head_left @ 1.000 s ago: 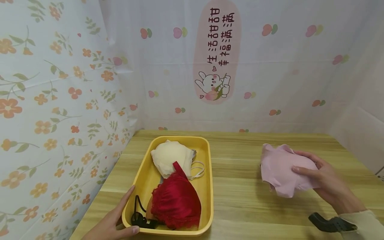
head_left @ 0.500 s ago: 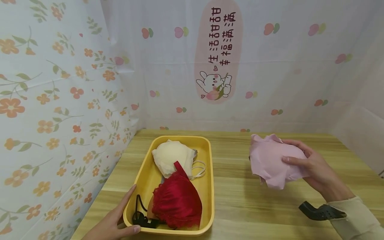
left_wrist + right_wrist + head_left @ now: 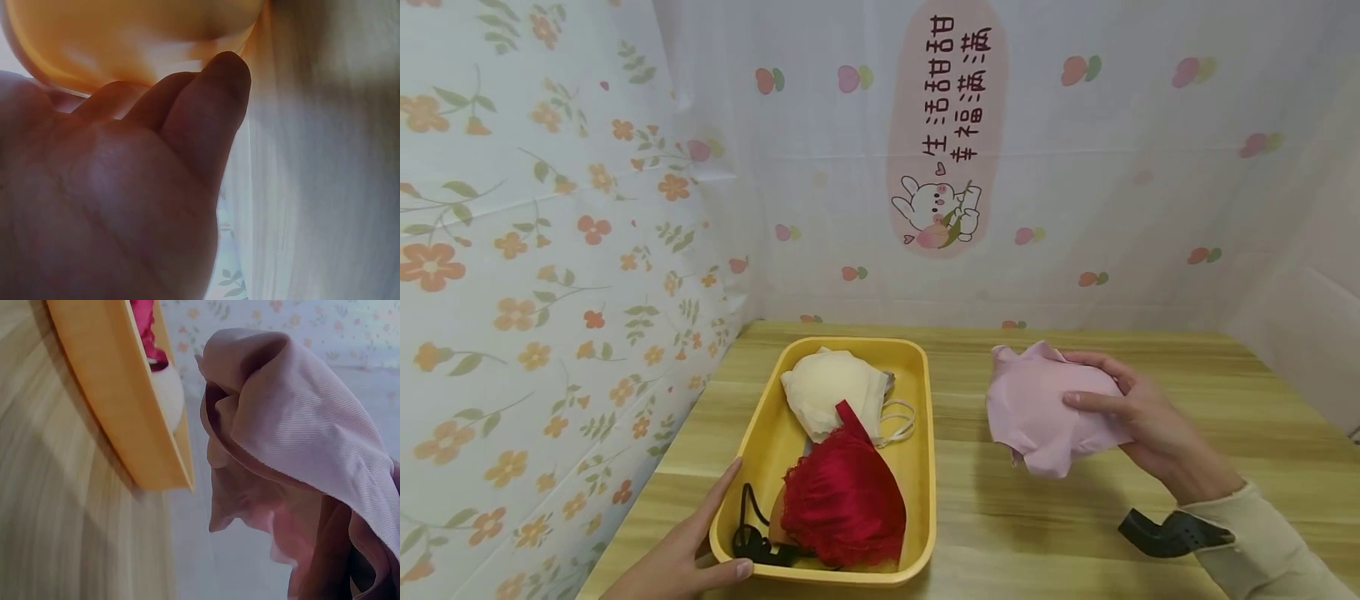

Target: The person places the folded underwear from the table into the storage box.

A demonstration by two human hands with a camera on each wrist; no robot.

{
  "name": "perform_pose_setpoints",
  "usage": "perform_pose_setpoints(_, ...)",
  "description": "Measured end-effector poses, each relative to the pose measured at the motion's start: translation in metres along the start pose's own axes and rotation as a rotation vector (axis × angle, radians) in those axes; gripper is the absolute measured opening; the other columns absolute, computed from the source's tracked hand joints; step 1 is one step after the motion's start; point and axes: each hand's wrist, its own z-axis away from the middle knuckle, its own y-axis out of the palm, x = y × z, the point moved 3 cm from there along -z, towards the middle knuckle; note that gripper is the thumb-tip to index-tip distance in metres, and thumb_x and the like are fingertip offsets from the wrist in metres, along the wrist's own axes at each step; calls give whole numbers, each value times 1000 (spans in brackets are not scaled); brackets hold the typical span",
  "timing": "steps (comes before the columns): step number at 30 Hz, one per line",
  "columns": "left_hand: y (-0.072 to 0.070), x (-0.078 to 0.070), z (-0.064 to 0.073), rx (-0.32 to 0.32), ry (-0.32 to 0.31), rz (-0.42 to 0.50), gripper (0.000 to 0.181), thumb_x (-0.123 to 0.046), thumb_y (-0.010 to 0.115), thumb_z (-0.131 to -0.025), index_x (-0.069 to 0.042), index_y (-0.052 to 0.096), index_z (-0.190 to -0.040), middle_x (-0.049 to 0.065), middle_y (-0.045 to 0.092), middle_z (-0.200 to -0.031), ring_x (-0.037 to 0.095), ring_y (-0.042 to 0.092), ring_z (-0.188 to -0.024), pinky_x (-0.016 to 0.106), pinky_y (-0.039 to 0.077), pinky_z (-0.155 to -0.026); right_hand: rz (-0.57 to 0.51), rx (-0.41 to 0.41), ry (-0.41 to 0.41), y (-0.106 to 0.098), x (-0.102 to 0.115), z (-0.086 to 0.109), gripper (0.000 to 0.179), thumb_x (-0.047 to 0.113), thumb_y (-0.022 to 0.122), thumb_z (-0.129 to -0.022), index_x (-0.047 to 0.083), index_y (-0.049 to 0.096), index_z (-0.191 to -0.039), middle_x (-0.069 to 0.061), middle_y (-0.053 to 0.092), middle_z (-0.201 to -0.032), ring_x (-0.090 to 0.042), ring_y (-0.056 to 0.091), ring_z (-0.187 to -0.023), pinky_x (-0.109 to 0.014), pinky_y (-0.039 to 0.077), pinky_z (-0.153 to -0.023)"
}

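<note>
A folded pink bra (image 3: 1037, 408) is held up over the table by my right hand (image 3: 1135, 425), thumb on top and fingers behind it. In the right wrist view the bra (image 3: 306, 419) shows its fine ribbed fabric and folded edges. My left hand (image 3: 681, 550) grips the near-left corner of a yellow tray (image 3: 932, 467), thumb at the front and fingers along the left side. Inside the tray lie a cream bra (image 3: 831, 387) at the far end and a red satin bra (image 3: 846, 500) with lace edging nearer me.
A black cord (image 3: 748, 525) lies in the tray's near-left corner. The wood-grain table (image 3: 1000, 533) is backed by a printed cloth (image 3: 1075, 192), with a floral cloth (image 3: 550, 292) at left. A black curved strap piece (image 3: 1172, 533) is on my right sleeve.
My right hand has moved left with the pink bra, bringing it closer to the tray. The left hand stays at the tray's corner.
</note>
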Motion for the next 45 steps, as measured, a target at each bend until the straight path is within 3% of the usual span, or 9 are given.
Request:
perform_pose_setpoints(3,0,2,0,-10,-9,-15,106,-22,69,-95,-30,-14,-161,30,-4,-166,46,32,-142,24,51,-94,-10,5,24,14,-5,-4,43,3,60,-98,29,57,-132,4,50,-126,-15,64,-95,-31,60,-74)
perform_pose_setpoints(7,0,5,1,-30,-5,-53,106,-22,70,-94,-30,-10,-162,29,1,-167,8,37,-139,15,46,-94,-26,26,43,36,-11,-10,41,5,62,-97,28,57,-130,3,52,-125,-15,64,-96,-30,60,-75)
perform_pose_setpoints(10,1,6,1,-29,4,-42,105,-21,70,-94,-32,-10,-162,29,1,-167,1,36,-137,15,45,-94,-47,44,44,51,-14,-14,41,4,63,-96,27,57,-130,3,53,-125,-15,65,-96,-29,60,-75)
perform_pose_setpoints(14,0,5,1,-24,24,-16,104,-19,68,-95,-34,-11,-161,30,-2,-166,11,38,-140,17,47,-93,-77,56,31,67,-15,-20,41,4,64,-95,27,57,-129,1,54,-123,-15,65,-94,-28,59,-74)
perform_pose_setpoints(19,0,0,1,-16,42,13,104,-17,68,-94,-36,-9,-161,29,-1,-166,-16,36,-125,16,47,-92,-97,72,33,83,-17,-27,41,5,65,-94,26,57,-129,0,55,-121,-16,66,-92,-29,59,-74)
perform_pose_setpoints(26,-1,1,1,-11,40,1,104,-18,68,-95,-35,-10,-161,29,-2,-166,-19,34,-124,16,47,-91,-130,114,67,105,-24,-35,39,5,66,-93,26,59,-126,-1,56,-122,-15,68,-89,-28,59,-74)
perform_pose_setpoints(33,1,2,2,-34,30,-39,105,-19,69,-95,-35,-10,-161,27,-3,-167,16,37,-142,18,47,-93,-180,175,108,125,-25,-44,30,12,61,-98,26,63,-124,-1,62,-116,-12,69,-83,-25,59,-72)
perform_pose_setpoints(39,2,4,2,-63,72,-50,106,-18,71,-93,-33,-7,-162,30,1,-166,-18,30,-128,17,48,-93,-170,257,131,143,-25,-47,32,14,60,-99,27,64,-128,-1,63,-119,-13,70,-86,-26,58,-74)
perform_pose_setpoints(45,1,5,2,-50,74,-45,105,-17,70,-93,-34,-7,-162,30,0,-166,-21,27,-126,18,48,-93,-169,388,128,163,-29,-48,49,3,59,-92,20,58,-139,-2,55,-131,-18,62,-104,-31,57,-84)
